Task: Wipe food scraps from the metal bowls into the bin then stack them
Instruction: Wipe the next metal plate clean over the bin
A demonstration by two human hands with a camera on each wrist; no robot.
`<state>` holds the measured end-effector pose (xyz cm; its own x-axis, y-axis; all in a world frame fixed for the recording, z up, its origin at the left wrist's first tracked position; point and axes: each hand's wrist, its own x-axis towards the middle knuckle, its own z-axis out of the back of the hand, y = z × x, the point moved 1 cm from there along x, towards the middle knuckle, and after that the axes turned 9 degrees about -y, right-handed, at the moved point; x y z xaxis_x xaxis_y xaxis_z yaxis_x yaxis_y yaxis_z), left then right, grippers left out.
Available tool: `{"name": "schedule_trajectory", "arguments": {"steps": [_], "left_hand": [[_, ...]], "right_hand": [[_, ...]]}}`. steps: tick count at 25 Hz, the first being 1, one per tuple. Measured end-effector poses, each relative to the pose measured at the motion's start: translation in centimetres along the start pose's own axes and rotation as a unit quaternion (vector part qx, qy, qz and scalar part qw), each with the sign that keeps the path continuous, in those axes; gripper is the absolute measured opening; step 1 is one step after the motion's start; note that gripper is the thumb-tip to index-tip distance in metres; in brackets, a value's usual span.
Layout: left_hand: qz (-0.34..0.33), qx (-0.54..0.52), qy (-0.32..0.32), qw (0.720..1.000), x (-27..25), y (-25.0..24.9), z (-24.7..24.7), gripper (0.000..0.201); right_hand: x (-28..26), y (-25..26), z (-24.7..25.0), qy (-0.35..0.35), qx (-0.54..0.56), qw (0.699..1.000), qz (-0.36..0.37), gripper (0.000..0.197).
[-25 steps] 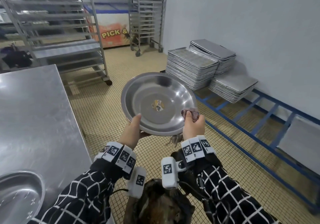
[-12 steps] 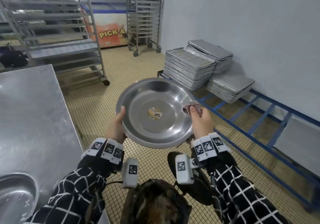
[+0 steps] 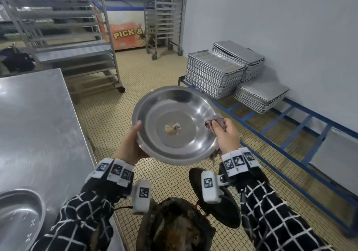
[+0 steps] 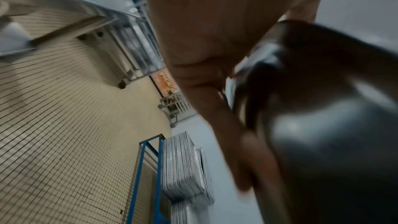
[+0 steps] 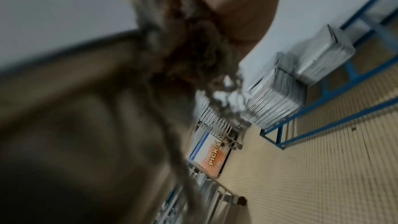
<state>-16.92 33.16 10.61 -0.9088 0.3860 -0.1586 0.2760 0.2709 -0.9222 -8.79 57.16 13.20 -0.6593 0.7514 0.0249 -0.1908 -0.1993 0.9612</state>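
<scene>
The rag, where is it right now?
In the head view the rag is bunched in the right hand, pressed over the right rim of the metal bowl, which the left hand holds above the bin.

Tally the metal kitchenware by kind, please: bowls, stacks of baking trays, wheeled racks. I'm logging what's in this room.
Metal bowls: 2 (one held, one on the steel table)
Stacks of baking trays: 3 ()
Wheeled racks: 2 ()
Total: 7
</scene>
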Motion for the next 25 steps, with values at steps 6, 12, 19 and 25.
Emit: {"name": "schedule_trajectory", "arguments": {"steps": [6,12,19,25], "left_hand": [[0.098,0.012,-0.105,0.99,0.5,-1.1,0.7,0.041],[0.023,0.053,-0.106,0.993,-0.2,0.3,-4.3,0.033],[0.04,0.087,0.01,0.995,-0.2,0.2,-2.8,0.049],[0.056,0.024,-0.082,0.995,0.0,-0.6,0.1,0.049]], "right_hand": [[0.5,0.2,-0.2,0.042,-0.049,0.998,-0.028,0.026],[-2.4,0.5,-3.3,-0.096,0.096,0.989,-0.063,0.021],[-0.4,0.5,-0.4,-0.048,0.072,0.995,-0.049,0.015],[0.8,0.9,1.3,0.055,-0.003,0.998,-0.044,0.021]]}}
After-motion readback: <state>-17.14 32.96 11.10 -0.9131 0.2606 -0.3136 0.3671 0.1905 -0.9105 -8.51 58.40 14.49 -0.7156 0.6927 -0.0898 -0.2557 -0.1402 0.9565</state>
